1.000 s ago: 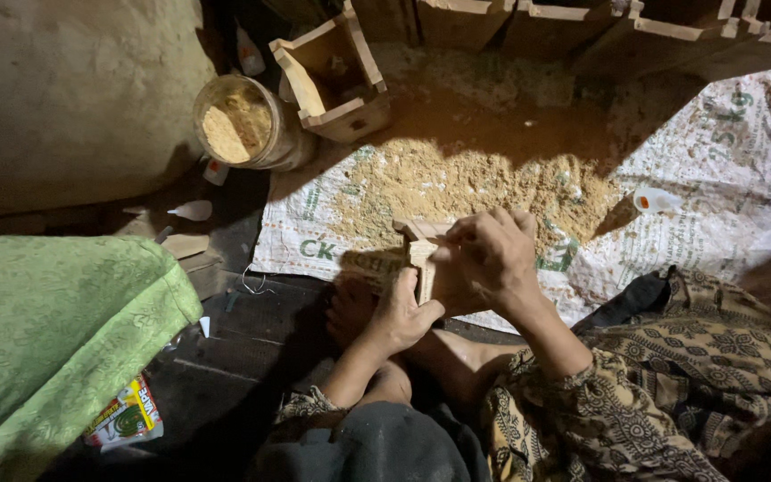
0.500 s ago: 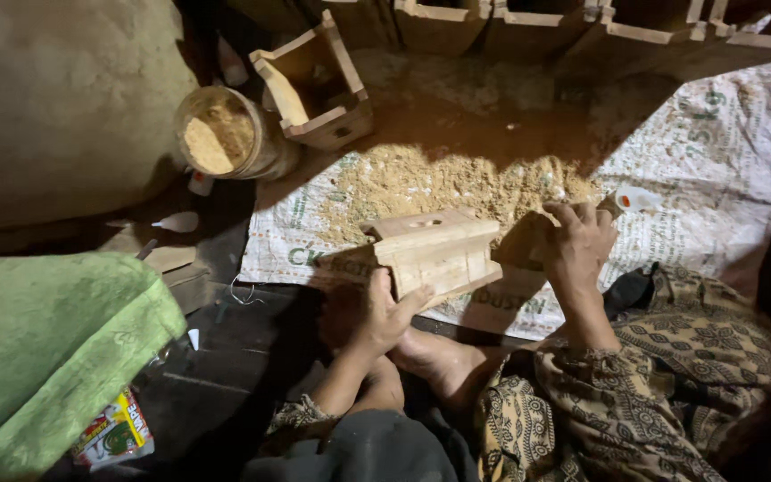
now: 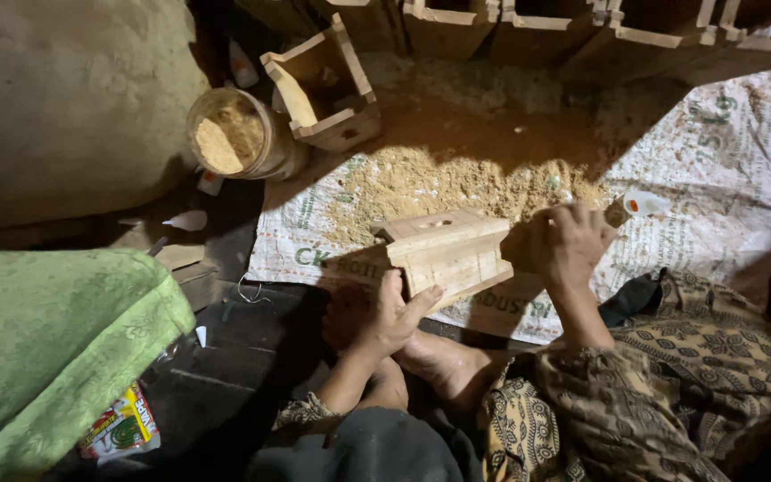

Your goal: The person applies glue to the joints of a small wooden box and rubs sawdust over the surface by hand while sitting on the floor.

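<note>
- Wooden box (image 3: 448, 252): pale, unfinished, lying tilted above the printed woven sack (image 3: 716, 170), just before the sawdust pile (image 3: 457, 183).
- Left hand (image 3: 385, 312): reaching up from below, wrist bent back, thumb and fingers spreading against the box's lower near edge; grip loose, propping rather than clasping.
- Right hand (image 3: 568, 245): arching over the sack just beside the box's right end, knuckles up, fingers curling downward; whether this grip is holding anything cannot be told.
- Small white bottle (image 3: 644, 203): lying on the sack just past the right hand.
- Jar of sawdust (image 3: 238, 136): standing at upper left, beside an open wooden frame (image 3: 323, 85).
- Green cloth (image 3: 46, 339): covering the lower left.
</note>
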